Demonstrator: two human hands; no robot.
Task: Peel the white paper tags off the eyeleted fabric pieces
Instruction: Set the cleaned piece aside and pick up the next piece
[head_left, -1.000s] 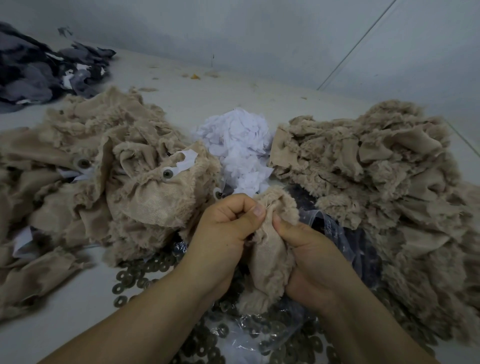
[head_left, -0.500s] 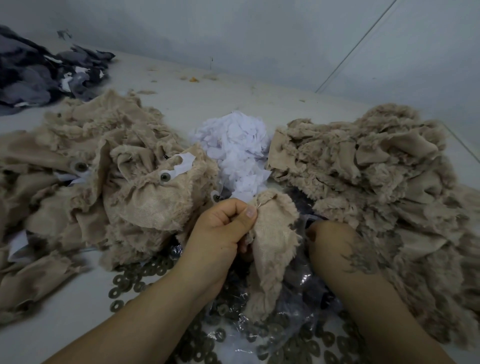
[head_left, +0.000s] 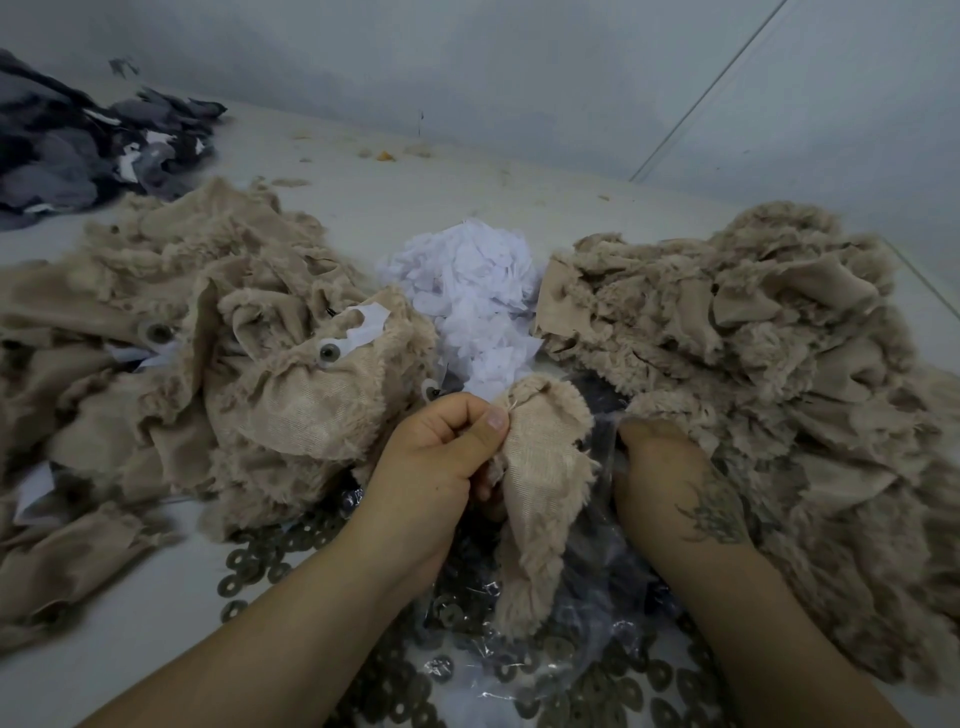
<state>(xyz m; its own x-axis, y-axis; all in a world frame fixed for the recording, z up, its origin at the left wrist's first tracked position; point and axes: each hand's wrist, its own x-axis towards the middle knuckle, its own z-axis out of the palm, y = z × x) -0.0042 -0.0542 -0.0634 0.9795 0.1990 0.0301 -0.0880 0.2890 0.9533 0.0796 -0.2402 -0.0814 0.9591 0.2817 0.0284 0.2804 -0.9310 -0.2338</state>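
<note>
My left hand (head_left: 441, 447) pinches a tan furry fabric piece (head_left: 540, 467) between thumb and fingers, and the piece hangs down over a clear plastic bag. My right hand (head_left: 654, 457) reaches under the edge of the right-hand fabric pile (head_left: 753, 338); its fingers are hidden among the fabric. On the left lies a pile of tan pieces (head_left: 182, 364) with eyelets (head_left: 329, 353) and white paper tags (head_left: 366, 325) stuck on. A heap of peeled white tags (head_left: 472, 301) sits between the two piles.
Many dark metal washers (head_left: 270, 561) are scattered on the white table in front of me, some inside the crinkled clear plastic bag (head_left: 597, 623). A grey fabric pile (head_left: 78, 150) lies at the far left. A wall runs along the back.
My right hand let go of the held piece and moved right, down to the edge of the right pile. My left hand keeps holding the piece, which now hangs open.
</note>
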